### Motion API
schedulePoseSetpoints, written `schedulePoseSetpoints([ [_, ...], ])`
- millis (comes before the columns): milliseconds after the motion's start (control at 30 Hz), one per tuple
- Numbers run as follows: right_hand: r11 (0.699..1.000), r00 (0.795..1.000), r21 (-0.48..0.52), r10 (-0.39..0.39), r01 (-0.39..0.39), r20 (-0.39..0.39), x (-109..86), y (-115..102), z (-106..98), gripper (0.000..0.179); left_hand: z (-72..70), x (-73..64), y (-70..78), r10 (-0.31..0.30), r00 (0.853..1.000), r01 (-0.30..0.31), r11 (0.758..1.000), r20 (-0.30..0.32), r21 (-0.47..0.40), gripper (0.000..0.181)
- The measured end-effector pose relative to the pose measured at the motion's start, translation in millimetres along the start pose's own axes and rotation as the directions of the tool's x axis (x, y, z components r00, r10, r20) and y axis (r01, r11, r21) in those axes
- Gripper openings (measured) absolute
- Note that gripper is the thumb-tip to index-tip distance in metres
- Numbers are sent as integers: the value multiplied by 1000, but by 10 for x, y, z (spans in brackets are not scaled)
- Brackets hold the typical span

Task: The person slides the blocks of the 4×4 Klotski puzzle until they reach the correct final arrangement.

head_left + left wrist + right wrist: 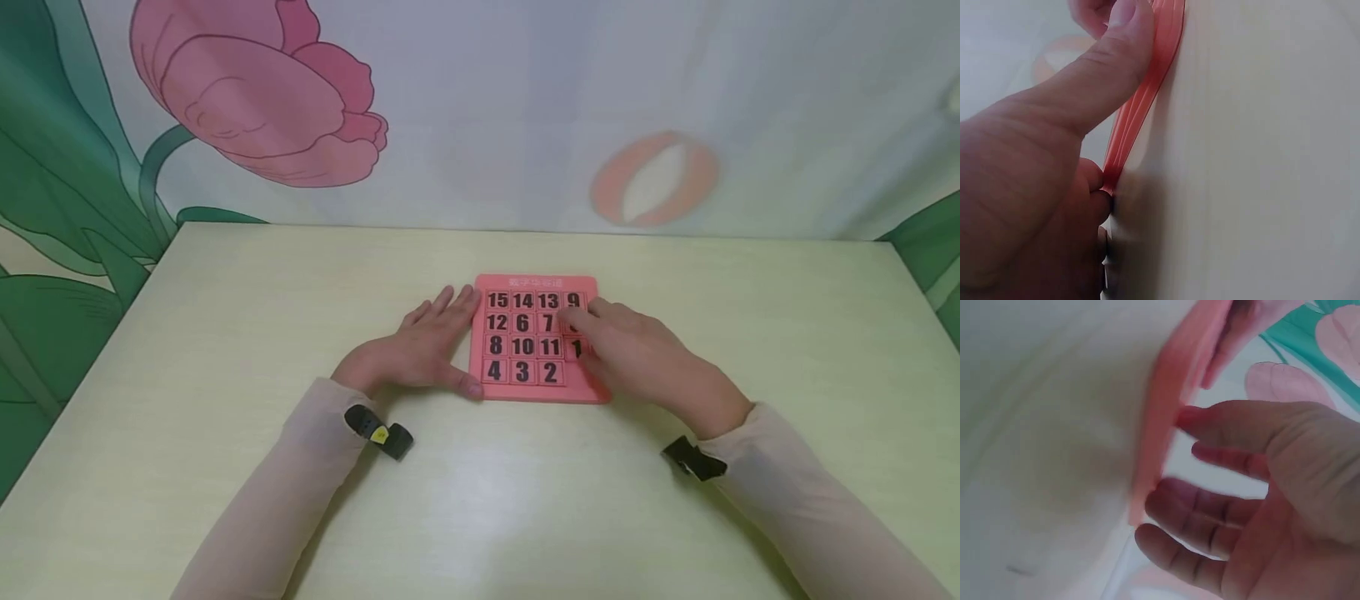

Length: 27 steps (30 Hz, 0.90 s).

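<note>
A pink number sliding puzzle (536, 394) lies flat on the table, its square tiles bearing black numbers. The bottom row reads 4, 3, 2, with a vacant slot at its right end. My left hand (416, 350) rests beside the puzzle's left side, fingers extended, thumb at the lower left corner. From the right, my right hand (645, 358) reaches over the right column, its fingertips on or just above the tiles and partly covering them. In the right wrist view, the thumb and fingers (1188, 553) are loosely bent at the puzzle's edge (1163, 400).
The pale table (480, 517) extends around the puzzle on all sides. Behind its far edge hangs a white cloth (510, 108) printed with a pink flower and green leaves. A dark strapped device (378, 432) sits on the left wrist, another (693, 458) on the right.
</note>
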State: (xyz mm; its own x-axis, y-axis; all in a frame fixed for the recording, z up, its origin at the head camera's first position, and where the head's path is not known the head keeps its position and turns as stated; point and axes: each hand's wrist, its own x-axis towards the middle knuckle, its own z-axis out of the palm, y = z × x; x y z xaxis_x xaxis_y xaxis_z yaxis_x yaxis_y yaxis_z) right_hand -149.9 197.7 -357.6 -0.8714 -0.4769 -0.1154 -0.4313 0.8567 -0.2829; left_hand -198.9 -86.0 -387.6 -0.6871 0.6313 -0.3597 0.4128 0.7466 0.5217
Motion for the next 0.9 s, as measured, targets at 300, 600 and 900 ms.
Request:
schedulePoseSetpoints([
  [300,983,984,117,128,-142,121,54,78,1,77,20,22,-18,-7,1000,7,1000,-1,-14,131],
  [600,975,967,95,183,-202,178,102,-99,29,94,-2,15,-12,-8,1000,8,1000,-2,1,132],
  [900,940,958,269,145,-212,249,85,-38,-70,91,3,8,-9,-9,1000,9,1000,3,3,131],
])
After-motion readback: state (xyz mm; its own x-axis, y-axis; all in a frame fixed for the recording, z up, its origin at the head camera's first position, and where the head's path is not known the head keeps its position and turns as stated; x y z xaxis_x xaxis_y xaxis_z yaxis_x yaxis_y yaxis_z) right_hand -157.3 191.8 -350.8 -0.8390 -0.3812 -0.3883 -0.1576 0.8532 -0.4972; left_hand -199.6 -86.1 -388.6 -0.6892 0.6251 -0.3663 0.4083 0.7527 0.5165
